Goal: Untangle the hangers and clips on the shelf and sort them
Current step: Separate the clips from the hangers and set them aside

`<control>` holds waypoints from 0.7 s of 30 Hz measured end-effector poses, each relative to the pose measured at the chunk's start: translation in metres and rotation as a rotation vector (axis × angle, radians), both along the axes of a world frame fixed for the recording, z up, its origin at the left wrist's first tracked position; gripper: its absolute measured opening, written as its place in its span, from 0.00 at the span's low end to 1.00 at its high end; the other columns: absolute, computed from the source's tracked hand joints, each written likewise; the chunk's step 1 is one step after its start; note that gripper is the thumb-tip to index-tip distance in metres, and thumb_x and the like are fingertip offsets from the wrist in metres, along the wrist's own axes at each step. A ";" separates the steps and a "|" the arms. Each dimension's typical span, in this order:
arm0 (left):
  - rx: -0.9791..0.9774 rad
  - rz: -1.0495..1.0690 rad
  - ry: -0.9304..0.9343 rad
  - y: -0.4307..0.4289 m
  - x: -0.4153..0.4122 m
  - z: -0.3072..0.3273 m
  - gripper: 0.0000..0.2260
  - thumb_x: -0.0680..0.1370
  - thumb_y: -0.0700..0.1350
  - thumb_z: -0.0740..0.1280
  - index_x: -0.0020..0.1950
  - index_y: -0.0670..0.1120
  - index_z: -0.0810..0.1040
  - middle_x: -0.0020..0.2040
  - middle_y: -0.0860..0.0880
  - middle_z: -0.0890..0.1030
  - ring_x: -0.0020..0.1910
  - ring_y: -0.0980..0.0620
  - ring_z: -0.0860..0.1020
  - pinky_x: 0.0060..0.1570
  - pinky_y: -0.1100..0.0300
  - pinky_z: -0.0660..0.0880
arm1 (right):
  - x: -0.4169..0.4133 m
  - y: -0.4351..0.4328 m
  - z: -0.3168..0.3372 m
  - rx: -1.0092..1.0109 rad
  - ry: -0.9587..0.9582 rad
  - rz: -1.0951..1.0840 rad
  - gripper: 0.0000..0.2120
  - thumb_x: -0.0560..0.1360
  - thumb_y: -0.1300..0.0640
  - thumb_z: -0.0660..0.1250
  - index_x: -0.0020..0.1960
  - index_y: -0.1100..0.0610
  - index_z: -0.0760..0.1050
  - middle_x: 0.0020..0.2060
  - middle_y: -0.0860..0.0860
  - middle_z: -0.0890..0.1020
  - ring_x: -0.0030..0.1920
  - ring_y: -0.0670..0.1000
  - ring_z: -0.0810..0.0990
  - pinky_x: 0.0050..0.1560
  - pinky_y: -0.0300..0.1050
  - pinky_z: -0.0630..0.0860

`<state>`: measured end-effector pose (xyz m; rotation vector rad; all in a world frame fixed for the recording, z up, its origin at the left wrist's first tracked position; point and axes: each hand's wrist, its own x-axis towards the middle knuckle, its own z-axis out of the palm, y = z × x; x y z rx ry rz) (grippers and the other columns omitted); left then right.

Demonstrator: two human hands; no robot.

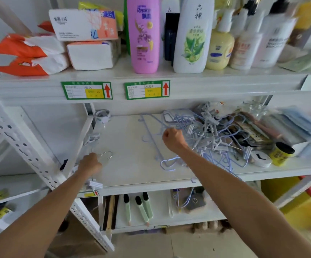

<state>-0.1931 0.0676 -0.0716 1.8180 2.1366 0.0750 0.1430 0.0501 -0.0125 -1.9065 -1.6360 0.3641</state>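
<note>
A tangled heap of pale blue wire hangers and white clip hangers [209, 135] lies on the right half of the middle shelf [128, 175]. My right hand [173, 138] is closed on a blue hanger [151, 135] at the heap's left edge. The hanger's long wire stretches across the shelf towards the front. My left hand [90, 162] grips a white clip hanger [95, 184] with a metal hook [107, 155] at the shelf's left front corner. More white clips [93, 137] hang by the left upright.
A yellow jar [282, 153], a round white case [262, 158] and blue packets [297, 123] crowd the shelf's right end. A tape roll [102, 116] sits at the back left. Bottles and tissue packs fill the shelf above; brushes lie below.
</note>
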 end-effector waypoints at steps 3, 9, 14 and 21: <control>0.056 -0.013 0.011 -0.001 0.011 0.004 0.20 0.75 0.37 0.66 0.67 0.38 0.72 0.56 0.38 0.80 0.56 0.39 0.80 0.51 0.52 0.77 | 0.050 -0.005 0.014 0.024 0.003 -0.072 0.11 0.76 0.61 0.61 0.41 0.65 0.80 0.40 0.64 0.83 0.43 0.61 0.81 0.44 0.49 0.75; 0.188 0.067 -0.062 -0.002 0.004 -0.001 0.14 0.76 0.32 0.65 0.61 0.38 0.75 0.53 0.38 0.80 0.52 0.38 0.80 0.41 0.52 0.74 | 0.099 -0.014 0.012 0.019 0.035 -0.133 0.11 0.74 0.62 0.61 0.36 0.63 0.77 0.30 0.58 0.79 0.35 0.58 0.77 0.39 0.48 0.75; 0.210 0.122 -0.054 0.013 -0.010 -0.009 0.03 0.77 0.35 0.67 0.48 0.38 0.74 0.42 0.41 0.78 0.45 0.39 0.79 0.35 0.54 0.69 | 0.113 -0.015 0.012 0.013 0.039 -0.103 0.11 0.73 0.63 0.62 0.32 0.58 0.75 0.27 0.49 0.75 0.32 0.51 0.74 0.35 0.41 0.68; 0.204 0.143 -0.152 0.023 -0.025 -0.017 0.06 0.70 0.36 0.73 0.42 0.43 0.78 0.37 0.45 0.80 0.39 0.44 0.79 0.29 0.59 0.67 | 0.116 -0.003 0.015 0.019 0.023 -0.095 0.10 0.75 0.62 0.62 0.39 0.60 0.80 0.32 0.54 0.82 0.35 0.54 0.80 0.40 0.47 0.78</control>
